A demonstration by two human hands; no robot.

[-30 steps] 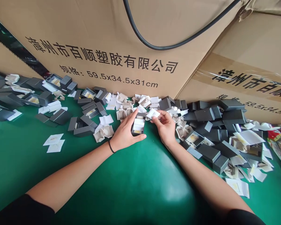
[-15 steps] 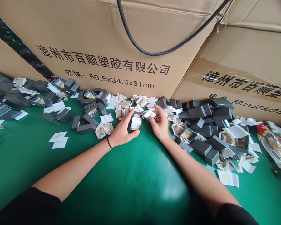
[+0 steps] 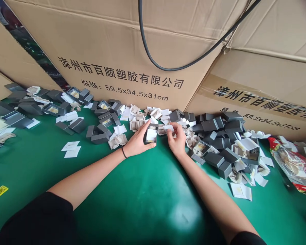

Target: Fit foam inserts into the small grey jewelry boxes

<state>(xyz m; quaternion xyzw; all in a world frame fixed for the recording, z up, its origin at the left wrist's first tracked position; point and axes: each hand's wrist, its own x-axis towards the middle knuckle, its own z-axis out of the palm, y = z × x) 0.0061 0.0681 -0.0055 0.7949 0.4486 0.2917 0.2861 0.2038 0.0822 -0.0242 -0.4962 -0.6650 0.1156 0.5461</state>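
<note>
My left hand grips a small open dark grey box with a white insert, holding it on the green table between thumb and fingers. My right hand is just to its right, fingers curled and pinching a small white folded card above the pile. A black band circles my left wrist. Both hands sit at the near edge of a heap of small white and beige inserts.
Grey little boxes lie in piles at left and right. Large cardboard cartons with printed lettering wall off the back; a black cable hangs across them. A plastic bag lies at far right. Loose white cards rest at left.
The view has shifted slightly. My left hand keeps hold of the open box. My right hand has curled tighter over the white card, close to the box.
</note>
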